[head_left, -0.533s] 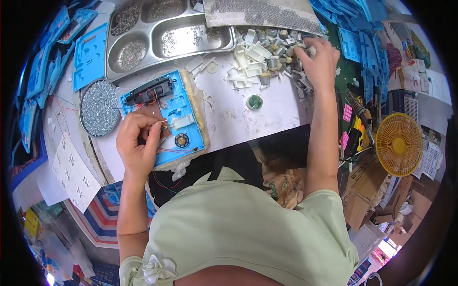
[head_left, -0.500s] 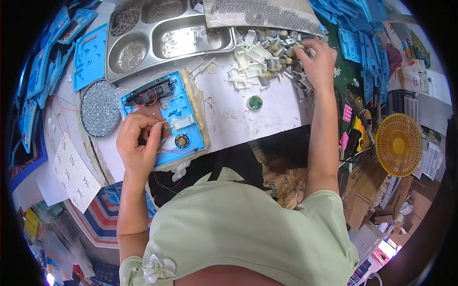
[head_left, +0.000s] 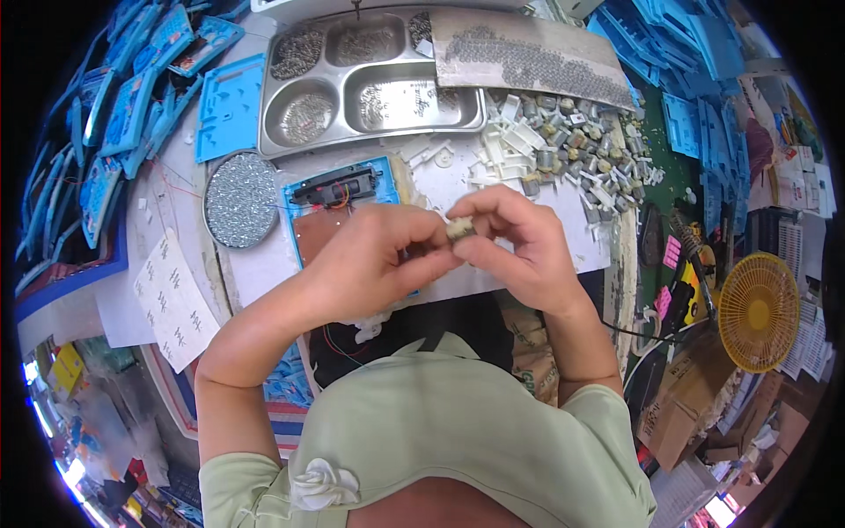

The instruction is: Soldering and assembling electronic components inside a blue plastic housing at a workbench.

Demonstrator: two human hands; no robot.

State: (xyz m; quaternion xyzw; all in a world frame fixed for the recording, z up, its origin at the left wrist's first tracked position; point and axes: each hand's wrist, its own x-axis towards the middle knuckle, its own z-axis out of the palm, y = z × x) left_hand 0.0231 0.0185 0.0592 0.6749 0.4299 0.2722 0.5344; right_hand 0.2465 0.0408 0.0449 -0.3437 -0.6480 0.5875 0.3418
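Observation:
A small motor, a short grey cylinder with a yellowish end, is held up over the table's front part. My right hand pinches it between thumb and fingers. From the other side my left hand meets it, its fingers closed at the motor's left end; whether a wire is also in them is hidden. Beneath and behind my left hand lies a blue plastic casing with a black part, coloured wires and a brown board. My left hand and forearm cover much of the casing.
Behind my hands lies a heap of similar motors and white plastic pieces. A steel compartment tray with small metal parts and a round tin of screws stand at the left. Blue casings pile up on both sides. A yellow fan is at right.
My right hand has come back from the heap to the middle with a motor. My left hand has left the casing and moved right to meet it. The view has shifted.

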